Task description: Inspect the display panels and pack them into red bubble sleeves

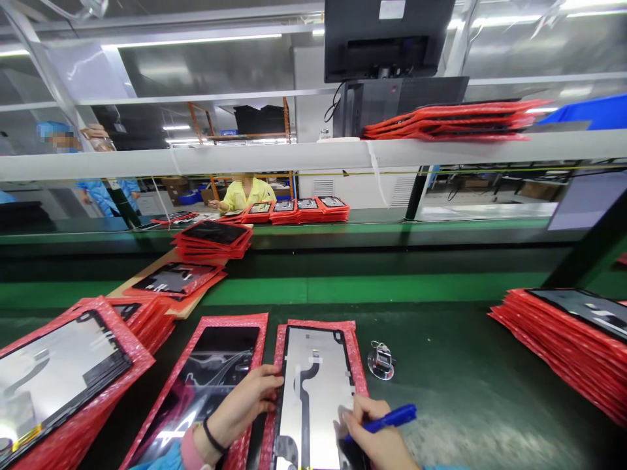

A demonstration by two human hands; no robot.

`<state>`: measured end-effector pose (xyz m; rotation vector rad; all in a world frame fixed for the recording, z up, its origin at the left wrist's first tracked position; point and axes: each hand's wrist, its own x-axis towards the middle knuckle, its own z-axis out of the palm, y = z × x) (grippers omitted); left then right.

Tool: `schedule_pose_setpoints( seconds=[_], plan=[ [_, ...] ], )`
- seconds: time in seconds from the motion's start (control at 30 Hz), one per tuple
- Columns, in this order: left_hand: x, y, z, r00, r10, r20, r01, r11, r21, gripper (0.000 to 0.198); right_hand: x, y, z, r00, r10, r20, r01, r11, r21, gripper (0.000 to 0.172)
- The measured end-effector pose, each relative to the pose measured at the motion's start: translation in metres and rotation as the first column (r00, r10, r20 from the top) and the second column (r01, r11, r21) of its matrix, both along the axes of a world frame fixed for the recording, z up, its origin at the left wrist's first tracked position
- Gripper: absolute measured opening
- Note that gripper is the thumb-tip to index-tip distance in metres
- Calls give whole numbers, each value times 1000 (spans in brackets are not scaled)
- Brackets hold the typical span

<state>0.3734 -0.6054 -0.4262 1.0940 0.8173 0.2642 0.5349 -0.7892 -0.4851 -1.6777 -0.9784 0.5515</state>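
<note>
A tablet screen panel (pixel 318 372), silver back up, lies on a red bubble-wrap sleeve (pixel 360 372) in front of me. My left hand (pixel 249 401) holds its left edge with bent fingers. Between the closed fingers of my right hand (pixel 375 434) is a blue marker pen (pixel 389 418), slanting over the panel's lower right; its tip is hard to make out. Just left lies a second screen panel (pixel 215 365), dark glossy face up on red wrap, partly behind my left forearm. A small metal device on a round clear base (pixel 381 360) stands to the right.
Stacks of red-wrapped panels stand at the left (pixel 63 365), far left-centre (pixel 213 241) and right (pixel 563 346). A shelf rail (pixel 294 156) crosses above the green bench, carrying a monitor (pixel 386 39) and more red sleeves (pixel 450 121). Across the bench sits a person in yellow (pixel 249 192).
</note>
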Motion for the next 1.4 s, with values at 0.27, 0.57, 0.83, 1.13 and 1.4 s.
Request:
schedule_pose_setpoints(
  seconds=[0.27, 0.57, 0.83, 1.13, 1.4],
  plan=[
    [29, -39, 12, 984, 66, 166, -77, 995, 61, 54, 8, 0, 5, 916, 123, -383, -69, 986, 150, 52],
    [16, -25, 47, 940, 180, 289, -238, 954, 180, 53, 50, -11, 69, 894, -84, -440, 261, 896, 359, 44],
    [12, -24, 111, 883, 210, 419, -297, 942, 154, 65, 33, -4, 146, 885, 144, -442, 22, 936, 350, 38],
    [7, -25, 149, 854, 268, 446, -380, 907, 181, 72, 10, -7, 196, 911, 346, -223, -289, 923, 254, 36],
    [5, -21, 152, 854, 308, 420, -410, 895, 177, 63, 3, 20, 189, 873, 425, -239, -365, 895, 257, 31]
  ],
)
